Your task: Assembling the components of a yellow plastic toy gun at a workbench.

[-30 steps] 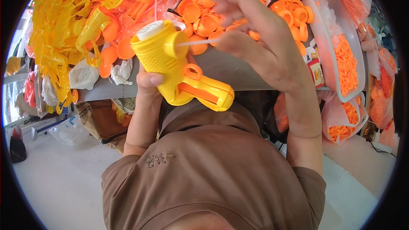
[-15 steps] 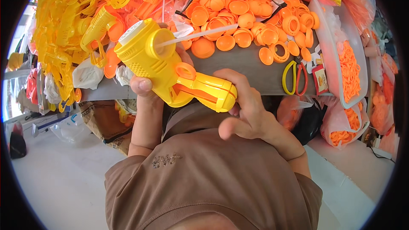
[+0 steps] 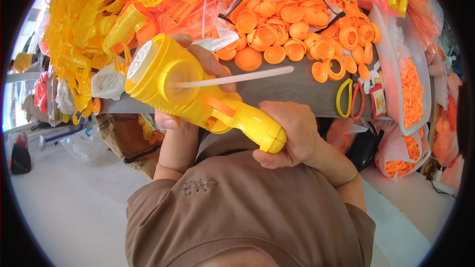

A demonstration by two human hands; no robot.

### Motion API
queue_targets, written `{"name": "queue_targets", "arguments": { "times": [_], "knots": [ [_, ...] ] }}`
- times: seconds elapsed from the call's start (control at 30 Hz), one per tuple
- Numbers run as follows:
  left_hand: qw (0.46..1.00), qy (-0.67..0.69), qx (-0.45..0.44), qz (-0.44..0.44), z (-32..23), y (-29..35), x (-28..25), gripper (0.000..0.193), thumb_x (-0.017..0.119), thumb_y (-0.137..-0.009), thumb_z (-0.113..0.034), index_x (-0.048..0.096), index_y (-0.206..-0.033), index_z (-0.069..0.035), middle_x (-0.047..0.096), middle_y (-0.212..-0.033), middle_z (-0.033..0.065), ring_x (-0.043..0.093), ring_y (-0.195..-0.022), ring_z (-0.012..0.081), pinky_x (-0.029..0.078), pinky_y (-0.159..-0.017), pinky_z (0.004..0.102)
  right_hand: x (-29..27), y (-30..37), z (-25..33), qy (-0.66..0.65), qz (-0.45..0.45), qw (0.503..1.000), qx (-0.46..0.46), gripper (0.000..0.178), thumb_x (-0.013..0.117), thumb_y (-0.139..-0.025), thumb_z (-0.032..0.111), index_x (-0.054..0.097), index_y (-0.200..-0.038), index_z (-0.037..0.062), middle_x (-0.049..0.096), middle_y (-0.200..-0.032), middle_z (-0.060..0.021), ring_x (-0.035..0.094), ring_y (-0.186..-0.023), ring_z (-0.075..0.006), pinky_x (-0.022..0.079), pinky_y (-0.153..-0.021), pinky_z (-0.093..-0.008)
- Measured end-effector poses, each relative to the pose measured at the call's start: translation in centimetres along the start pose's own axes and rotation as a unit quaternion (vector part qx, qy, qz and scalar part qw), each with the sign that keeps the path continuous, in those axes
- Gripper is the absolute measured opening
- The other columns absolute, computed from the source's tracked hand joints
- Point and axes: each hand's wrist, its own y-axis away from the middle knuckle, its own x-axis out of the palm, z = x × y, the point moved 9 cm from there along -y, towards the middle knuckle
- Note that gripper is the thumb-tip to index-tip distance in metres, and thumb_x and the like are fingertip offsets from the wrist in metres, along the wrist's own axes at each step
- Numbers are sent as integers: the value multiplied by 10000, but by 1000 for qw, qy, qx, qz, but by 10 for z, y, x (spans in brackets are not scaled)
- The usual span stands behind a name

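A yellow plastic toy gun [image 3: 190,106] is held tilted over the table's near edge, in front of my chest. My left hand [image 3: 210,64] wraps around its thick body, fingers on the far side and thumb below. At its upper-left end sits a round white grille [image 3: 140,62]. From a round opening in its side a thin translucent tube [image 3: 242,77] sticks out to the right. An orange trigger [image 3: 221,107] shows near the handle. My right hand [image 3: 297,131] is closed around the handle's end, thumb underneath; its fingertips are partly hidden.
Yellow plastic parts [image 3: 81,34] are heaped at the left. Orange round cups [image 3: 277,37] pile up at the back middle, beside scissors [image 3: 350,100] with yellow and red handles. A translucent bin [image 3: 393,86] holding orange pieces stands at right; a filled bag [image 3: 403,155] hangs below.
My right hand has closed around the handle, its thumb coming in from being held away. The toy gun has turned slightly, its handle end now lower and further right.
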Motion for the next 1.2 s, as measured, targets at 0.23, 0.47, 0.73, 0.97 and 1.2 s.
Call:
{"name": "queue_targets", "arguments": {
  "times": [0.23,0.47,0.73,0.97,1.2],
  "knots": [
    [1000,-16,-21,15,6,5,-5,868,827,-488,-251,385,-1195,-9,549,-979,150,617,-867,368,533,-711,493,-5,-2,6,52,19,997,-49,584,711,-758,388,526,-1037,-91,592,-690,-106,572,-514,-197,468,-455,-293],
    [999,-8,-22,22,9,9,-7,880,827,-488,-249,380,-1206,-6,551,-985,152,611,-881,386,516,-763,516,2,10,2,68,111,992,-5,678,683,-772,481,473,-1113,-66,604,-910,-150,588,-591,-258,491,-530,-339],
    [997,76,-30,6,27,16,-21,894,819,-492,-258,390,-1240,-25,542,-1042,171,601,-924,370,482,-830,510,3,9,2,53,101,993,8,882,637,-702,654,432,-1156,-74,592,-864,-143,595,-610,-256,490,-540,-340],
    [995,95,-41,9,31,19,-23,901,806,-511,-240,374,-1270,-22,534,-1101,166,590,-979,386,475,-858,529,0,7,3,86,94,992,22,893,626,-700,669,446,-1155,-78,598,-907,-153,608,-669,-250,494,-575,-324],
    [991,108,-69,-28,46,26,-21,892,785,-503,-198,371,-1276,-34,531,-1128,178,578,-1005,405,505,-831,516,-16,1,-4,91,59,994,29,595,674,-787,436,530,-1031,-87,596,-748,-136,578,-553,-236,464,-492,-311]
  ]
}}
